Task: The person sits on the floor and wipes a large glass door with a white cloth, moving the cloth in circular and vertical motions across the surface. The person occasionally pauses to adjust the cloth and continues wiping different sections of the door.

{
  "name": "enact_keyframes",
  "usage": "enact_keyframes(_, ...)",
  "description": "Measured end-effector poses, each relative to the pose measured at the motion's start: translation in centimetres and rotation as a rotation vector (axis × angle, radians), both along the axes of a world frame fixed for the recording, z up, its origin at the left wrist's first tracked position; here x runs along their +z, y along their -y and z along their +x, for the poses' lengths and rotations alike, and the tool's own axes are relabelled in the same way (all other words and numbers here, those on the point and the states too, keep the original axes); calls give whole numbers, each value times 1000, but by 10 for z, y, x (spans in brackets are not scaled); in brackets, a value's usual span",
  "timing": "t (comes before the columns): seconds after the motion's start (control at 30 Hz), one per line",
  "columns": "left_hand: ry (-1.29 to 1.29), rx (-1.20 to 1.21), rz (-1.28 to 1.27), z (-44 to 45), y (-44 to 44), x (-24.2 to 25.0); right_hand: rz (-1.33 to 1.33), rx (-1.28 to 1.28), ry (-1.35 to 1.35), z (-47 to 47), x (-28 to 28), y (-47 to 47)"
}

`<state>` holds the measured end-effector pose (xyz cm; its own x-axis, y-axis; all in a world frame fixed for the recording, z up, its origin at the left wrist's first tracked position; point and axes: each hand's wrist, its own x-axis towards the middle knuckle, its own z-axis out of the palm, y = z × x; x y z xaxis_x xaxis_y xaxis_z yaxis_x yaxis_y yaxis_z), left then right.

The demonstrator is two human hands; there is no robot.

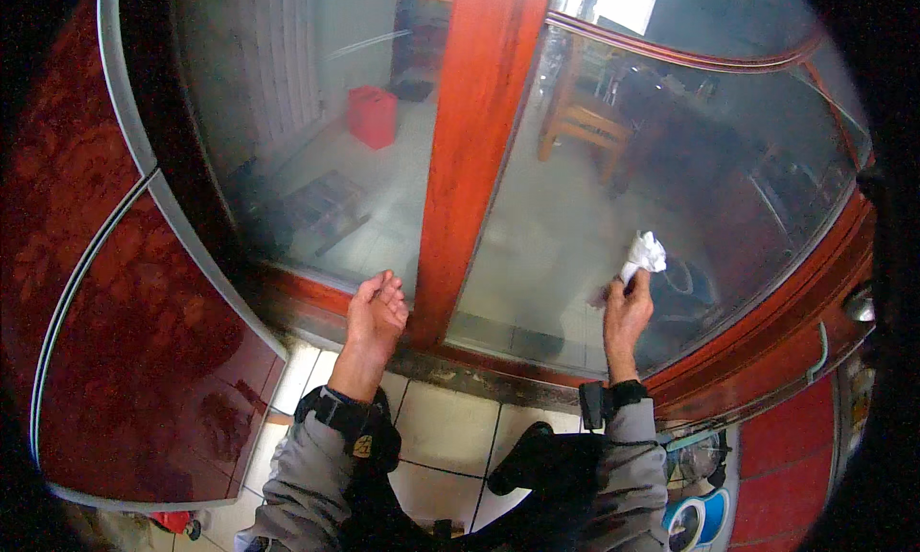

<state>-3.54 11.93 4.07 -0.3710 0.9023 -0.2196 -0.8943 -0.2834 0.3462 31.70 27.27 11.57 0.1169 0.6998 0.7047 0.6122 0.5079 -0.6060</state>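
Note:
In front of me stands a glazed wooden door or partition. A red-brown wooden upright (471, 157) divides its glass panes. My right hand (627, 322) pinches a crumpled white tissue or cloth (647, 252) against or just before the right glass pane (546, 264); contact with the glass cannot be told. Left of the upright, my left hand (376, 311) is raised with the palm turned up and holds nothing. Its fingers are loosely curled, close to the lower corner of the left glass pane (287, 157).
A dark red patterned panel (144, 322) with metal edging stands at my left. Light floor tiles (445, 422) lie underfoot. Through the glass appear a red container (372, 116) and a wooden chair (586, 124). A blue-and-white object (701, 520) sits low at right.

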Motion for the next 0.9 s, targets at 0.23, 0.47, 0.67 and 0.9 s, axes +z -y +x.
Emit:
enact_keyframes(0.23, -20, -33, 69, 3, 5, 0, 77, 229, 187, -140, -29, 17)
enact_keyframes(0.47, -71, -50, -32, 7, 0, 0, -111, 532, 8, -153, -14, 39)
enact_keyframes(0.67, -101, -86, -49, 3, -7, -14, -180, 295, -118, -3, -19, 31)
enact_keyframes(0.9, -218, -90, -62, 5, -12, -16, -13, -444, 81, 210, -34, -12)
